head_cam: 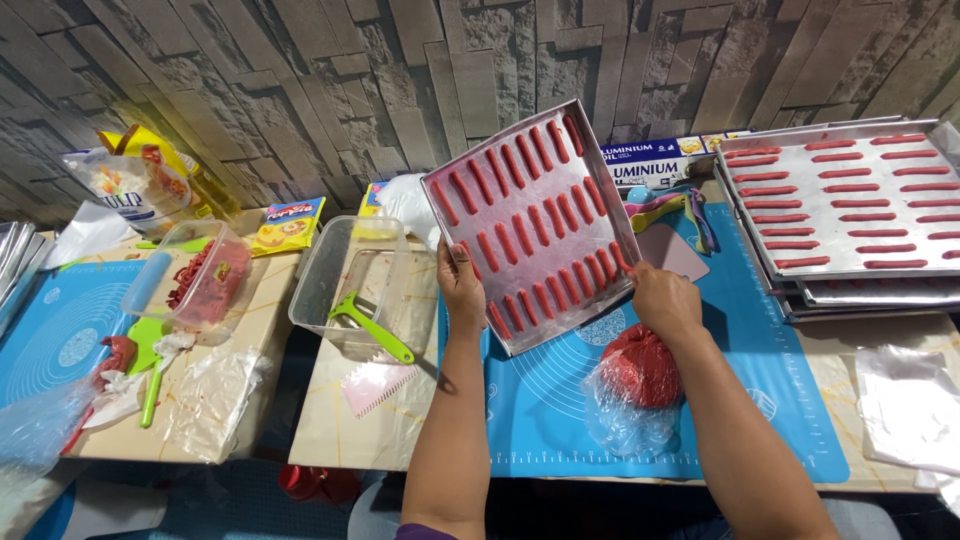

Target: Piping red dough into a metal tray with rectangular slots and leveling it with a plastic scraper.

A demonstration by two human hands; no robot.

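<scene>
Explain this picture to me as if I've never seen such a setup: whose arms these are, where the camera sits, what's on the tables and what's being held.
There is no machine here: the two bare arms belong to one person, and the single camera is worn on that person's head, looking down. The left hand and the right hand grip the lower edge of a metal tray, tilted up toward the camera and lined with rows of red dough sticks. Below it lies a blue mat with a ball of red dough sitting on clear plastic. At right is a stack of trays, the top one also filled with red sticks. At left stand two clear plastic boxes: one holds a green-handled tool, the other holds red dough bits.
</scene>
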